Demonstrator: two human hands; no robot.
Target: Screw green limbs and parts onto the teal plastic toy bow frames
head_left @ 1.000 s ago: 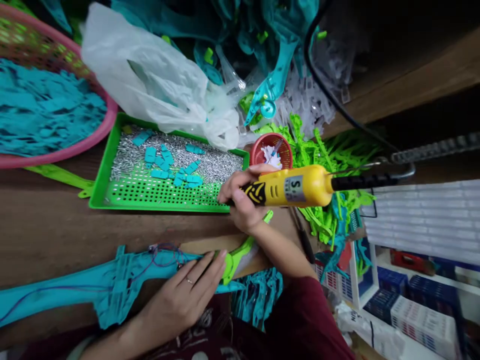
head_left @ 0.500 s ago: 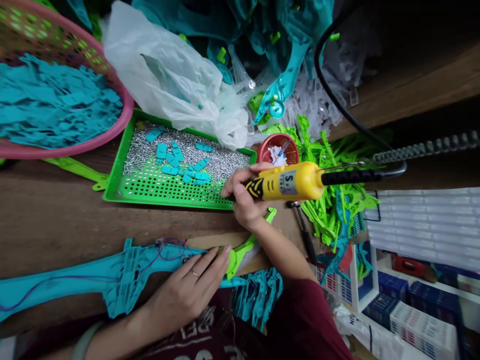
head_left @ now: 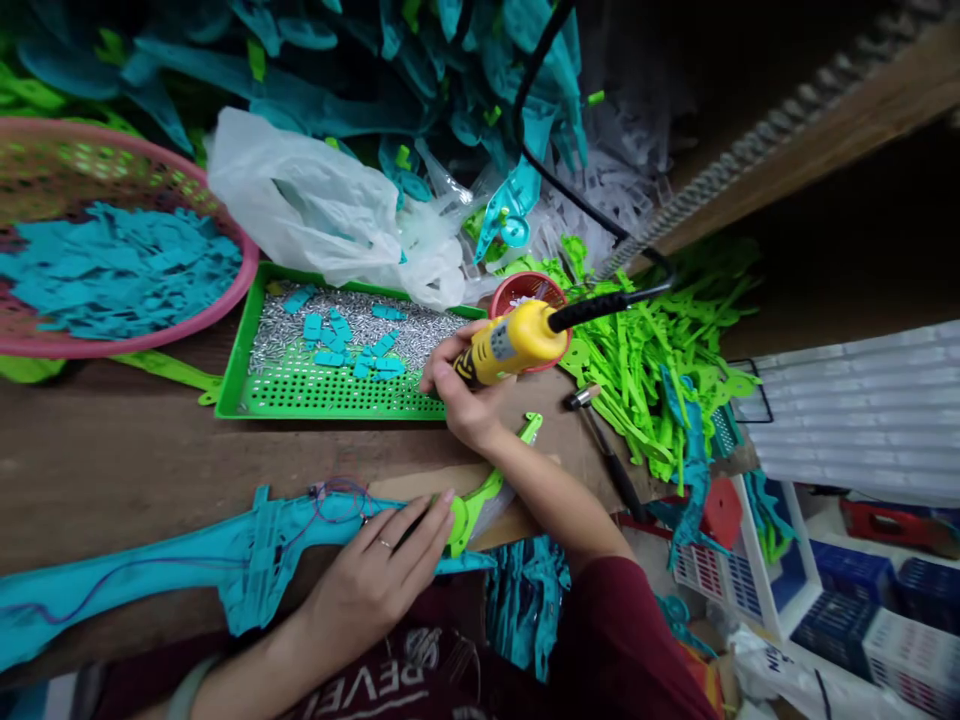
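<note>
- Over near right end of green tray (head_left: 337, 412), grips yellow power driver (head_left: 517, 340) in right hand (head_left: 466, 395), with fingers clamped around its black-marked end; cannot see its tip.
- Lays left hand (head_left: 375, 575) across right end of teal plastic body (head_left: 150, 575) and against lime-green curved part (head_left: 466, 515), with fingers stretched out, slightly parted; with thumb hidden, cannot tell whether clamped.
- Finds teal plastic body lying along near side of bench (head_left: 67, 430), with thin wires (head_left: 346, 497) looped on top beside left hand.
- Notes small silver pieces (head_left: 289, 325) and teal clips (head_left: 330, 358) inside green tray.
- Finds black-handled hammer (head_left: 619, 470) lying right of both hands, near lime-green heap (head_left: 645, 350).
</note>
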